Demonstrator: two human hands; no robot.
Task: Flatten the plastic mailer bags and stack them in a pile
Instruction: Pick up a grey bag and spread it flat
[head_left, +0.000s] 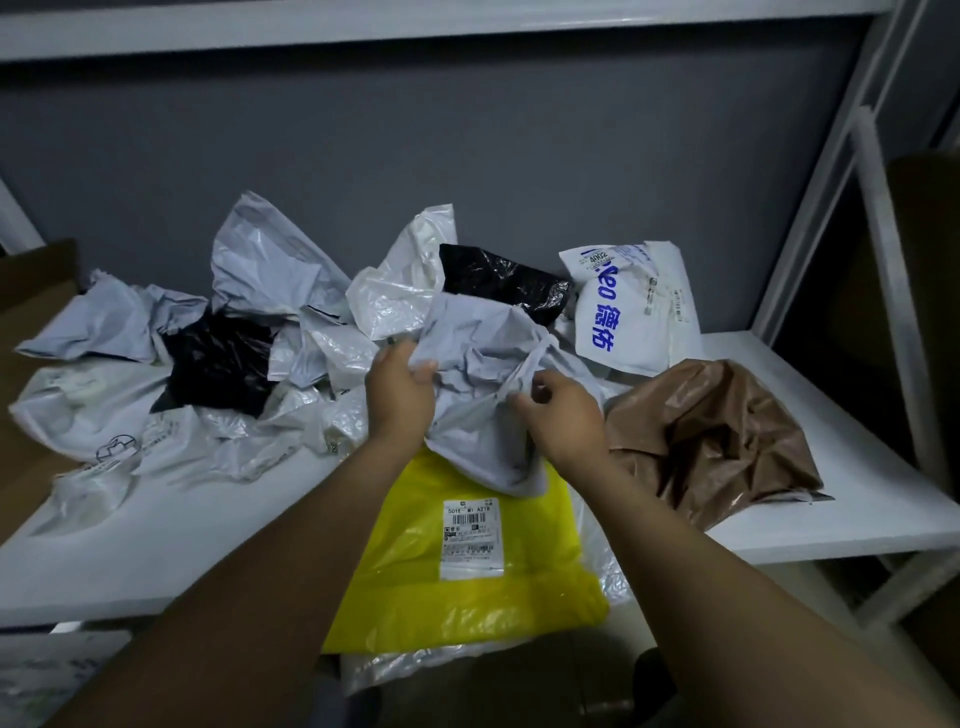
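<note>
Both of us... well, both our hands on one crumpled grey mailer (478, 358)

Our left hand (400, 395) grips its left edge and our right hand (558, 415) pinches a fold, right above the yellow mailer (415, 587) lying flat on the white shelf (130, 561). A brown bag (717, 436) sits just to the right, a white bag with blue print (628, 312) is behind it, and a crumpled heap (156, 364) is on the left.

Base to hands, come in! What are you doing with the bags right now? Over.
Left hand, right hand: both gripping crumpled grey mailer. Not flat yet, held over yellow mailer. Brown bag beside, not blocking.
</note>
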